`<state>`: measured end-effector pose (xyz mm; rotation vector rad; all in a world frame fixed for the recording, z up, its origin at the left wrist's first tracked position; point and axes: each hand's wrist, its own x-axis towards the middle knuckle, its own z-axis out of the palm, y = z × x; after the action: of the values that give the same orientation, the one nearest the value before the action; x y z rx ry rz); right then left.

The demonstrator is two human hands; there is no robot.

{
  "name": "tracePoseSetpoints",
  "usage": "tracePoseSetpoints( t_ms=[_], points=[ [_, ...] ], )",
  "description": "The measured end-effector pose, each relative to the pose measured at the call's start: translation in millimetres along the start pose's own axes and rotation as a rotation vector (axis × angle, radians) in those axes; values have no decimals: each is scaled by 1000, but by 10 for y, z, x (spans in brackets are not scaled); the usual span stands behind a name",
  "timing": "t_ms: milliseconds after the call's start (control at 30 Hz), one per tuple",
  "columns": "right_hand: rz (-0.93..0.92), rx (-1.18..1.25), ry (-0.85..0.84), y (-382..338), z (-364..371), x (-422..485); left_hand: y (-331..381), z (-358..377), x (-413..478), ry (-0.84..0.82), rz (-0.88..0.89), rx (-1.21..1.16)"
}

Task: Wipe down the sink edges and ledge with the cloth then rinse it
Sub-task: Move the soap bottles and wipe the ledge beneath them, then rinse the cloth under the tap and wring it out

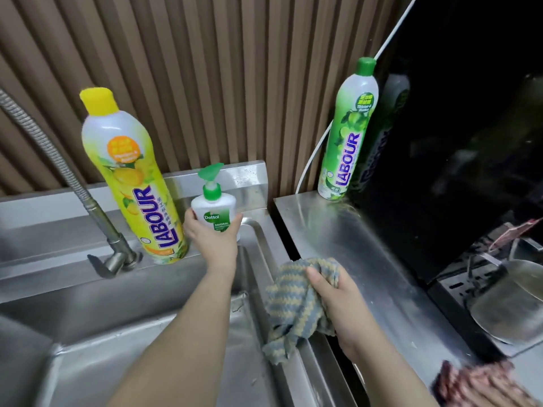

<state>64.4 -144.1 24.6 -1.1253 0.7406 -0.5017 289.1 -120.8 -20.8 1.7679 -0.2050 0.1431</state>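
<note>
My right hand (pixel 338 298) grips a blue-and-tan striped cloth (pixel 293 306), bunched on the right rim of the steel sink (pixel 264 251). My left hand (pixel 213 235) holds a white Dettol pump bottle (pixel 214 208) with a green pump at the back right corner of the sink ledge (pixel 58 230). I cannot tell whether the bottle stands on the ledge or is lifted off it. The sink basin lies below my left forearm.
A tall yellow Labour bottle (pixel 138 183) stands on the ledge left of the Dettol bottle, beside the tap with its metal hose (pixel 114 254). A green Labour bottle (pixel 349 133) stands on the steel counter (pixel 352 251). At right: a black appliance, a metal pot (pixel 511 301), a reddish cloth (pixel 476 383).
</note>
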Motion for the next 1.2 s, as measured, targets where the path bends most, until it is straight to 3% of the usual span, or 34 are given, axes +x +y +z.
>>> tracePoseSetpoints(
  t_ms=[167, 467, 600, 667, 767, 833, 900, 1033, 1200],
  points=[
    [1, -11, 11, 11, -47, 5, -92, 58, 50, -22, 30, 43],
    [-10, -9, -1, 20, -15, -8, -22, -42, -147, -128, -88, 49],
    [-42, -45, -53, -46, 65, -16, 81, -345, -402, -100, -4, -152],
    [-44, -49, -134, -109, 128, -22, 122, -557, -560, -235, -55, -261],
    [-54, -94, -309, -238, 267, -55, 266, -950, -776, -713, -461, -419],
    [-67, -152, -403, -313, 377, -81, 352, -1237, -837, -822, -610, -465],
    [-74, -186, -452, -349, 483, -106, 410, -1516, -847, -797, -550, -519],
    [-56, -217, -503, -318, 721, -206, 467, -2004, -793, -683, -241, -423],
    [-26, -193, -616, -250, 1025, -407, 537, -2571, -660, -607, -176, -377]
  ],
)
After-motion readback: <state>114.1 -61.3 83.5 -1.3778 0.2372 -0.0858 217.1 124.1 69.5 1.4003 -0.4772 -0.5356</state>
